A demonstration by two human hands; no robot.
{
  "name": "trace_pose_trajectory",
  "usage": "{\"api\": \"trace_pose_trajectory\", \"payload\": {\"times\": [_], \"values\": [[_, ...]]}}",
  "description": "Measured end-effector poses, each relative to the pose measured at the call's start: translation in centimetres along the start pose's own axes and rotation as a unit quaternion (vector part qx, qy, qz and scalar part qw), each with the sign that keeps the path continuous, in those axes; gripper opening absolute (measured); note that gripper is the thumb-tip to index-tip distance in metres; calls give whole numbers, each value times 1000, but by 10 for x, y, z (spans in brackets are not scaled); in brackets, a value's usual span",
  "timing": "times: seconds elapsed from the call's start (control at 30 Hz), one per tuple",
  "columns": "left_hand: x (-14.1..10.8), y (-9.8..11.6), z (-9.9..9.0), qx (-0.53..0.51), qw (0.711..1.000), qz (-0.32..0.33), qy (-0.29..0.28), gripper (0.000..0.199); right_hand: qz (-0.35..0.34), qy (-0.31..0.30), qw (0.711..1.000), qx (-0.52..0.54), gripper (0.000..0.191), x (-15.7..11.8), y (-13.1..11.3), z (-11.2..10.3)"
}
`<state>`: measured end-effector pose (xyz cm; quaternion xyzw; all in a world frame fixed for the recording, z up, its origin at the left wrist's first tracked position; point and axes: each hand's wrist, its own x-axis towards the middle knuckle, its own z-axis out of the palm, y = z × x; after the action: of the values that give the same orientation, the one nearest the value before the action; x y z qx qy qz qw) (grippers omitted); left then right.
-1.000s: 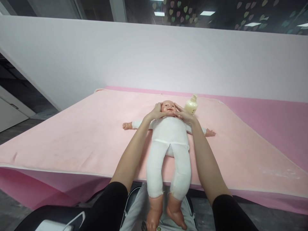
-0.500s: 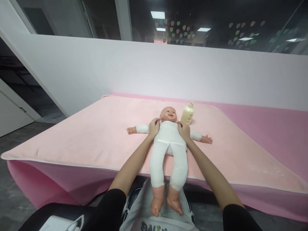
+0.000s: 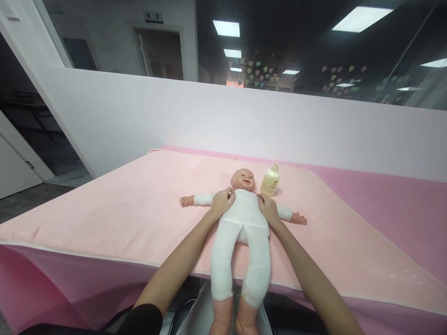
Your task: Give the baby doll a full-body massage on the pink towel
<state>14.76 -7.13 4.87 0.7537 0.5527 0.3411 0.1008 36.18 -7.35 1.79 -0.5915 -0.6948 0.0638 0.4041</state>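
A baby doll [image 3: 244, 209] with a white cloth body lies on its back, head toward the wall, lower legs past the table's front edge. My left hand [image 3: 223, 202] is at the doll's shoulder on the left side, fingers curled against the cloth by the neck. At the opposite shoulder, my right hand [image 3: 267, 207] is closed on the doll, its fingertips partly hidden. The doll's arms stretch out to both sides beyond my hands. Close to my right hand stands a pale yellow pump-less bottle [image 3: 270, 180], upright beside the doll's head.
A light pink blanket [image 3: 132, 209] covers the table, over a darker pink cloth [image 3: 394, 214] showing at the right. Behind it rises a white half wall [image 3: 244, 125] with a glass pane above. A chair [image 3: 181, 316] stands below the front edge.
The camera has tilted up, so the doll and table sit lower in view. My left hand has rolled slightly inward at the shoulder. My right hand stays at its shoulder.
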Motion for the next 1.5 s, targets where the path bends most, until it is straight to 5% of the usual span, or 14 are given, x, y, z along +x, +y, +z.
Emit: {"api": "trace_pose_trajectory", "payload": {"times": [0.3,1.5], "values": [[0,-1,-2,73,996,9,-58,31,-4,-8,1000,5,35,0,-1,-2],[0,-2,0,69,996,9,-51,38,0,-4,1000,7,36,0,0,-1]]}}
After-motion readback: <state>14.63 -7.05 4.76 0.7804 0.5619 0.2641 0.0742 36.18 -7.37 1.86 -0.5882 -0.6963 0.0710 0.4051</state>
